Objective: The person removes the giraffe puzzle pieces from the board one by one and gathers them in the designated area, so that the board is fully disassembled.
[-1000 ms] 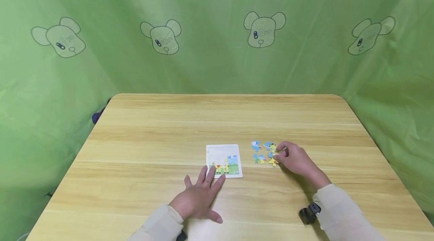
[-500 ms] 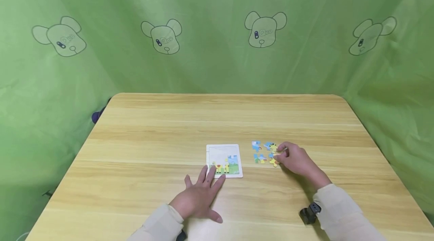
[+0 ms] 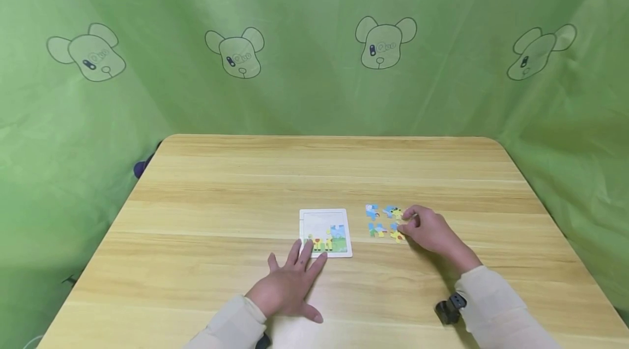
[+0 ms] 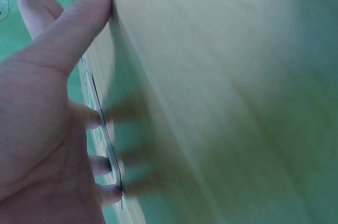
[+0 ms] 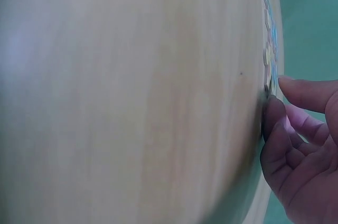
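Note:
A white puzzle tray lies mid-table, its lower and right parts filled with a yellow, green and blue picture. My left hand rests palm down with fingers spread, fingertips on the tray's near edge; in the left wrist view its thumb lies out to the side. To the right of the tray, loose blue-and-yellow jigsaw pieces sit in two small groups. My right hand is at their right edge, thumb and forefinger bent with a gap between the tips, the thumb touching the lower yellow piece.
The wooden table extends all round the tray and pieces. A green curtain with mouse-head drawings hangs behind and at both sides. A black wrist device sits under the right sleeve.
The lower yellow piece by my right thumb has shifted very slightly right. Both hands and the tray otherwise look the same.

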`<state>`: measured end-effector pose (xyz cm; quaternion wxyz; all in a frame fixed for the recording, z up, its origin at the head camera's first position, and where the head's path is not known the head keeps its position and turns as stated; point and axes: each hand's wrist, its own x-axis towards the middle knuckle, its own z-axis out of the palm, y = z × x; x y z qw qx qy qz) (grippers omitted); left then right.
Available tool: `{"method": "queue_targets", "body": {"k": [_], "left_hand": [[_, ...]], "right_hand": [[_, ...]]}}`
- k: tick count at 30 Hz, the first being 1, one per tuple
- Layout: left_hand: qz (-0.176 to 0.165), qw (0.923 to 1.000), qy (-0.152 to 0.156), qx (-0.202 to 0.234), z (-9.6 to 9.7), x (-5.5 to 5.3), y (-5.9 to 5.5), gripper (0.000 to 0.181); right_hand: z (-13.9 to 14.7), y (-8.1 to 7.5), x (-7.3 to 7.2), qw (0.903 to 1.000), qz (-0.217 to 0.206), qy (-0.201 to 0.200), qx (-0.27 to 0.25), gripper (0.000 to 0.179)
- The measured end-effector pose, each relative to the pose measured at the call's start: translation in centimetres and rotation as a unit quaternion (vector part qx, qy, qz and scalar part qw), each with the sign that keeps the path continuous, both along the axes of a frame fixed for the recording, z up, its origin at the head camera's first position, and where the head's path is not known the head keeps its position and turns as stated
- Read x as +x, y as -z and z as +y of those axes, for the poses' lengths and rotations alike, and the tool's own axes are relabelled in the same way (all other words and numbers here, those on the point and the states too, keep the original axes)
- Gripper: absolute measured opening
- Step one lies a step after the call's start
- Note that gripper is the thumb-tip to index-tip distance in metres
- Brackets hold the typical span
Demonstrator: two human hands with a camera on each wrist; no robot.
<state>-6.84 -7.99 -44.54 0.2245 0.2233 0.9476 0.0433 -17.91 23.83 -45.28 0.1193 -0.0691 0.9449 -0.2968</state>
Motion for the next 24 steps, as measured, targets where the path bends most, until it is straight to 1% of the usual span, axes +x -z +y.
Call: {"method": "queue_targets", "body": {"k": [6, 11, 15, 20, 24], "left_hand": [[-0.002, 1.0000, -0.001, 0.002, 0.0, -0.1, 0.0, 0.115], [-0.003, 1.0000, -0.003, 0.005, 0.0, -0.1, 0.1, 0.115], [-0.004, 1.0000, -0.004, 0.006, 0.0, 0.0, 0.1, 0.115], [-0.002, 1.0000, -0.005, 0.007, 0.0, 0.0, 0.1, 0.115], [-0.001, 1.0000, -0.004, 0.006, 0.0, 0.0, 0.0, 0.115]], "right_hand": [[-0.1, 0.0, 0.1, 0.9999, 0.011, -0.005, -0.005, 0.033], [-0.2, 0.0, 0.1, 1.0000, 0.008, -0.002, -0.006, 0.034], [-0.4, -0.3, 0.0, 0.9999, 0.002, -0.001, -0.011, 0.035], [-1.5, -1.1, 0.0, 0.9992, 0.010, -0.014, -0.035, 0.036], [-2.8, -1.3, -0.1, 0.9984, 0.021, -0.025, -0.047, 0.033]]}}
